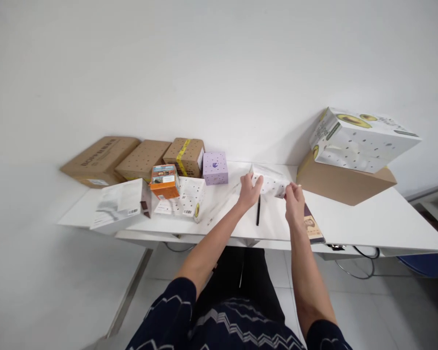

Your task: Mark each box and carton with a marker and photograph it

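A small white box with dark specks (270, 182) is between my hands, just above or on the white table. My left hand (248, 190) grips its left end, with the thumb along the near side. At the right end, the fingers of my right hand (295, 201) are pinched together at the box's corner; whether they hold a flap or some film is too small to tell. A black pen (258, 211) lies under the box's near side. Left of my left wrist, a clear, partly see-through strip or sheet (222, 206) stretches over the table.
Brown cartons (98, 158), a purple box (215, 168) and an orange box (165, 182) on a white speckled box (184, 199) stand left. On the right, an avocado-print box (365, 138) rests on a brown carton (345, 182). A dark booklet (313, 227) lies by my right forearm.
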`<action>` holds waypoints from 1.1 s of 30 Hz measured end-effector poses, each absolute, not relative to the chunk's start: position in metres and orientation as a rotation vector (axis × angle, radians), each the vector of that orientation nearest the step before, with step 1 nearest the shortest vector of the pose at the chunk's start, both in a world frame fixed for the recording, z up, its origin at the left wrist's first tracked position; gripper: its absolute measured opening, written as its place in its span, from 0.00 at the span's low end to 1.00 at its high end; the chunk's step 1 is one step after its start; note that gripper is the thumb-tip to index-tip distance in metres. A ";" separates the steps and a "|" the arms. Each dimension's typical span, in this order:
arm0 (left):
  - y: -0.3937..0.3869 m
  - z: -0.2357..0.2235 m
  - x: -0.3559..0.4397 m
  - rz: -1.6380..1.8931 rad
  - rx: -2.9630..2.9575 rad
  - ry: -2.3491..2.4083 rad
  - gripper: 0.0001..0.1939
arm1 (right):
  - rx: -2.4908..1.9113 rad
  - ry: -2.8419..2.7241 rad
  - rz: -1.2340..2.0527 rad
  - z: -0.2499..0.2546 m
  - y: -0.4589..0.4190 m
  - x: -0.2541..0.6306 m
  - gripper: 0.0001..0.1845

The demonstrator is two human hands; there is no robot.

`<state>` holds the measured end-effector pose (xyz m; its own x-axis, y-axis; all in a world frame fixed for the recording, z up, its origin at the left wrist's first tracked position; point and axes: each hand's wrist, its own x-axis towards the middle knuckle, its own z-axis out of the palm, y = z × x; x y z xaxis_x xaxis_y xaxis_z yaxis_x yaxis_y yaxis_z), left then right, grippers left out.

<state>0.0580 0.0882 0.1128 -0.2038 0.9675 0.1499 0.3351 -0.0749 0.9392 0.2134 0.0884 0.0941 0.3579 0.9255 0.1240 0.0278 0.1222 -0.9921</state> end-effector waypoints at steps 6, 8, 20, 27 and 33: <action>-0.022 0.085 0.000 1.565 1.421 1.715 0.23 | -1.099 -1.108 1.062 0.096 -0.008 0.151 0.21; -0.047 0.065 -0.015 1.558 1.331 1.755 0.23 | -1.075 -1.129 1.121 0.080 -0.030 0.140 0.21; -0.054 0.039 -0.055 1.277 1.260 1.790 0.23 | -1.293 -1.194 1.294 0.056 -0.033 0.139 0.25; -0.051 0.041 -0.055 1.232 1.259 1.721 0.24 | -1.271 -1.383 1.209 0.063 -0.031 0.128 0.27; -0.063 0.040 -0.040 1.429 1.176 1.662 0.26 | -1.212 -1.238 1.373 0.056 -0.036 0.132 0.28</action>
